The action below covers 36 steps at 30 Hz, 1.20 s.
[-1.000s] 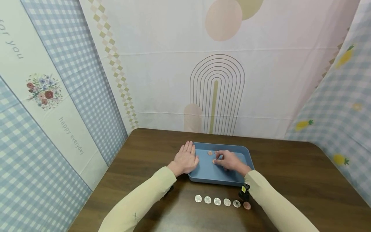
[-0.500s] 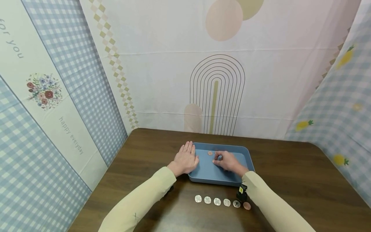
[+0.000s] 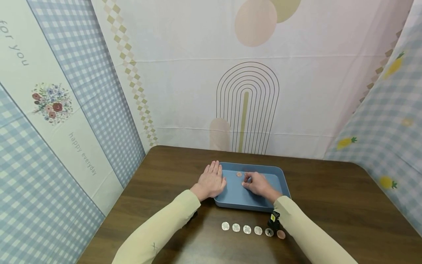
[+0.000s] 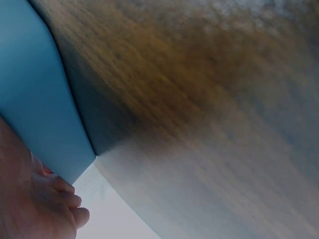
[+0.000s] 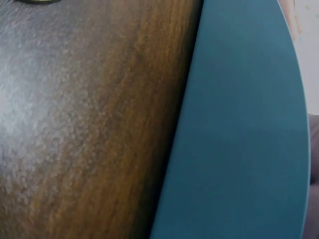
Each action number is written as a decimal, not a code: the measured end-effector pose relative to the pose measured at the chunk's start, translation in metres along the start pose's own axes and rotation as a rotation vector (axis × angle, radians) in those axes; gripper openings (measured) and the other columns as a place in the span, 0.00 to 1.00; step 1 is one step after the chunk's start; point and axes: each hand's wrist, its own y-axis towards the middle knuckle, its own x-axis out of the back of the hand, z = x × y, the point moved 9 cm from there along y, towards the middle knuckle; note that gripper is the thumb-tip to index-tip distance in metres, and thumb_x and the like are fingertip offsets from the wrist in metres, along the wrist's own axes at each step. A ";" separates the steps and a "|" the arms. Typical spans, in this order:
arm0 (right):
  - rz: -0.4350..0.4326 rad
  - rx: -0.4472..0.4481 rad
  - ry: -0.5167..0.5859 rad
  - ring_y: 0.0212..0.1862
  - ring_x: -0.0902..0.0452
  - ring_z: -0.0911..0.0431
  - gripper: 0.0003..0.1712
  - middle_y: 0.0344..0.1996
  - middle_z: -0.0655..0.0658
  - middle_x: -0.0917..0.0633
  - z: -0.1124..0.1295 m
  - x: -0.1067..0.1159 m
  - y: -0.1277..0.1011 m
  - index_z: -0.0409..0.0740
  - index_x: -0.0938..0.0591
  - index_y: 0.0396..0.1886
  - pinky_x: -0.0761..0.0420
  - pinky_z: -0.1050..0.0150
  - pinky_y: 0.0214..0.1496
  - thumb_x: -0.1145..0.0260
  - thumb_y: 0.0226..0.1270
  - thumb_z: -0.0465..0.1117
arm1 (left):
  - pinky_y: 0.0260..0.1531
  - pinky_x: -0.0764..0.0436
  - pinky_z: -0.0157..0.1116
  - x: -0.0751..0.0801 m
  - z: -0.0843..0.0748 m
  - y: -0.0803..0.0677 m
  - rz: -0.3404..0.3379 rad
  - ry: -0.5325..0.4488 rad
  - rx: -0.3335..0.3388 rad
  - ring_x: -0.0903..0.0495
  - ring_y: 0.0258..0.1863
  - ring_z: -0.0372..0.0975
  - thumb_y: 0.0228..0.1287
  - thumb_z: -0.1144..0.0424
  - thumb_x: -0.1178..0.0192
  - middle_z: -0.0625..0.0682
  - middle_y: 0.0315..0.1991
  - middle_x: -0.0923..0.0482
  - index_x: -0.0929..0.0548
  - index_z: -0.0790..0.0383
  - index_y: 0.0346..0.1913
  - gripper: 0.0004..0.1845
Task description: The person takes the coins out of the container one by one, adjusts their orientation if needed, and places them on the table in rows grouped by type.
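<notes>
Closest to the person, a row of coins [image 3: 252, 230] lies on the dark wooden table [image 3: 329, 205]: five silvery ones and a copper one at the right end, running left to right, just where they lay a second ago. A small black clip-like device [image 3: 273, 219] shows at the right sleeve [image 3: 306, 234], partly covering the row's right end.

Beyond the row sits the blue tray [image 3: 280, 174], its long side running left to right across the table. The left hand [image 3: 211, 180] lies flat at the tray's left rim, fingers straight and together, pointing away from the person; it has not shifted. The right hand [image 3: 258, 183] is inside the tray with its fingers curled down toward the tray floor. Compared with a second ago it has slid slightly farther in, toward the far wall, and the sleeve has come along with it.

Something small and pale shows at the fingertips, but it is too small to tell whether it is a coin or whether the fingers actually pinch it (the wrist views show only tray wall and wood grain). A lone copper coin [image 3: 239, 174] lies on the tray floor just left of those fingertips, near the far wall, unmoved.
</notes>
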 end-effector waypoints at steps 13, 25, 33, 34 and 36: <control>-0.024 0.027 0.117 0.24 0.26 0.58 0.06 0.24 0.46 0.19 0.004 0.003 -0.012 0.43 0.23 0.33 0.27 0.65 0.26 0.32 0.63 0.35 | 0.77 0.50 0.45 -0.001 -0.002 -0.006 0.005 -0.015 -0.012 0.54 0.79 0.49 0.77 0.48 0.70 0.62 0.79 0.53 0.47 0.67 0.77 0.34; -0.038 0.026 0.181 0.20 0.22 0.54 0.04 0.27 0.40 0.16 0.007 0.036 -0.034 0.43 0.21 0.38 0.22 0.62 0.25 0.34 0.67 0.37 | 0.77 0.50 0.46 -0.001 0.001 -0.010 -0.005 -0.006 -0.027 0.54 0.79 0.50 0.77 0.49 0.71 0.62 0.79 0.53 0.47 0.68 0.77 0.34; -0.045 0.064 0.184 0.21 0.19 0.45 0.06 0.26 0.35 0.16 0.010 0.056 -0.046 0.42 0.22 0.40 0.24 0.61 0.26 0.35 0.68 0.39 | 0.77 0.50 0.46 0.001 0.001 -0.011 -0.012 -0.006 -0.036 0.54 0.79 0.49 0.77 0.49 0.70 0.62 0.79 0.53 0.47 0.68 0.76 0.34; -0.045 0.060 0.189 0.21 0.19 0.45 0.07 0.26 0.35 0.16 0.010 0.057 -0.048 0.41 0.22 0.41 0.24 0.61 0.26 0.35 0.68 0.39 | 0.77 0.50 0.46 0.001 0.001 -0.012 -0.011 -0.006 -0.037 0.54 0.79 0.49 0.77 0.49 0.70 0.62 0.79 0.53 0.47 0.68 0.76 0.34; -0.053 0.043 0.193 0.21 0.19 0.44 0.08 0.26 0.36 0.16 0.007 0.060 -0.052 0.42 0.22 0.41 0.25 0.62 0.26 0.34 0.68 0.40 | 0.77 0.50 0.46 0.001 0.001 -0.012 -0.009 -0.004 -0.039 0.54 0.79 0.49 0.77 0.49 0.70 0.62 0.79 0.53 0.47 0.68 0.77 0.34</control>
